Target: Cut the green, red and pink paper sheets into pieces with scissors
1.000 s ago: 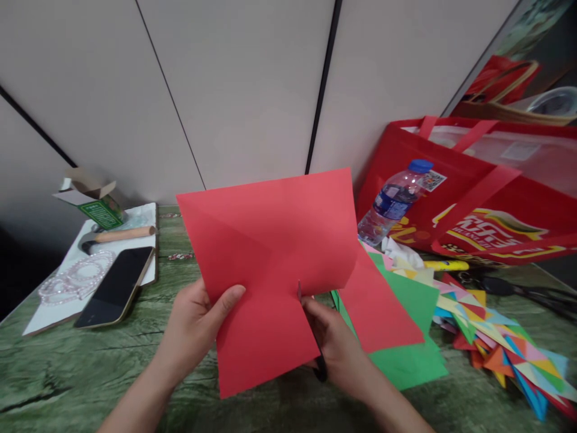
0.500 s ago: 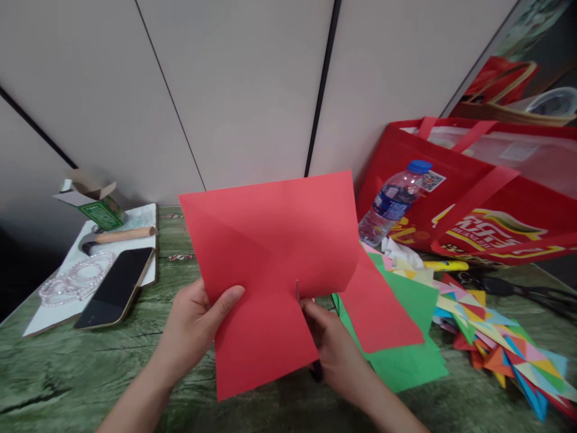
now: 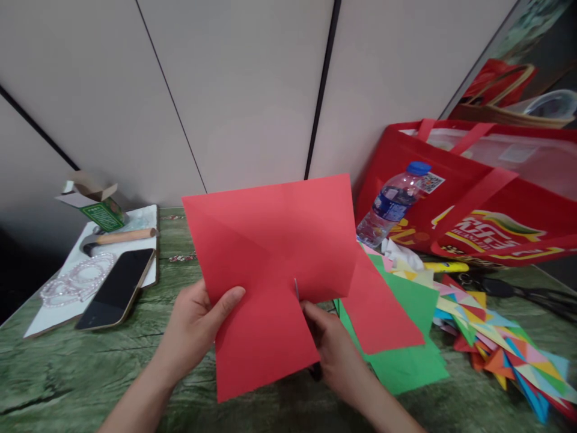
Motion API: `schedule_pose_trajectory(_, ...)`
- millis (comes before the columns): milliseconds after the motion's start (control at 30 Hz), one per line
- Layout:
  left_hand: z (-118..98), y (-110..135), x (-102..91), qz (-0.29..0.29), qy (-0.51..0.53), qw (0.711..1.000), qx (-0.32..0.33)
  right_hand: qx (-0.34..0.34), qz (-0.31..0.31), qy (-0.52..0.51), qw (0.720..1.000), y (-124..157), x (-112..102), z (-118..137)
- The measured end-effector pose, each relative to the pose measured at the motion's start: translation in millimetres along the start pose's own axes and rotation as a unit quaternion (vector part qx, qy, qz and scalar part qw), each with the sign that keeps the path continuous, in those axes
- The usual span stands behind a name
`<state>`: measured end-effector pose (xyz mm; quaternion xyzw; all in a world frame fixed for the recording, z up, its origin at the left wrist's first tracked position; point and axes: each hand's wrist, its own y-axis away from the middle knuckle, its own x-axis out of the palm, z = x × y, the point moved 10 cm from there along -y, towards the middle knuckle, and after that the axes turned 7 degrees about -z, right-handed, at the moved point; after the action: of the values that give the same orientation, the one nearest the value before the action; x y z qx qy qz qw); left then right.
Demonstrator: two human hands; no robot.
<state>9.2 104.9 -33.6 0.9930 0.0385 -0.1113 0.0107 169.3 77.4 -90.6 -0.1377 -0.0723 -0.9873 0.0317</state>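
A large sheet of red paper (image 3: 270, 246) is held up before me, with a slit running in from its right side. My left hand (image 3: 202, 325) pinches its left edge, thumb on the near face and fingers behind. Closed round a pair of scissors (image 3: 296, 288), my right hand (image 3: 331, 334) is at the slit. Only a thin piece of blade shows above the paper, and part of a dark handle below; the paper hides the rest. Right of that hand lies a red paper piece (image 3: 383, 313) on green sheets (image 3: 412, 367).
To the right are a chain of folded colored paper (image 3: 509, 343), a yellow stick (image 3: 446, 266), a water bottle (image 3: 394, 201) and a red bag (image 3: 496, 198). On the left, a phone (image 3: 117, 288), bead strings (image 3: 79, 279), a wooden-handled tool (image 3: 126, 236) and a small box (image 3: 101, 207) sit by a white board.
Hands and red sheet are in nearly the same place. The flap right of the slit hangs slightly lower, and the view has shifted a little.
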Motion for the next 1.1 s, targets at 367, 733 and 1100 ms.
schedule_pose_trajectory(367, 2, -1, 0.9, -0.001, 0.008, 1.0, -0.005, 0.079, -0.053, -0.1, 0.99, -1, -2, -6)
schedule_pose_trajectory(733, 8, 0, 5.2, 0.014, 0.065, 0.997, -0.042, 0.06, -0.068, -0.054, 0.994, 0, -7, 1)
schedule_pose_trajectory(1100, 11, 6, 22.2, 0.074, 0.059, 0.993, -0.076, -0.019, -0.019, 0.032, 0.999, 2, -1, 12)
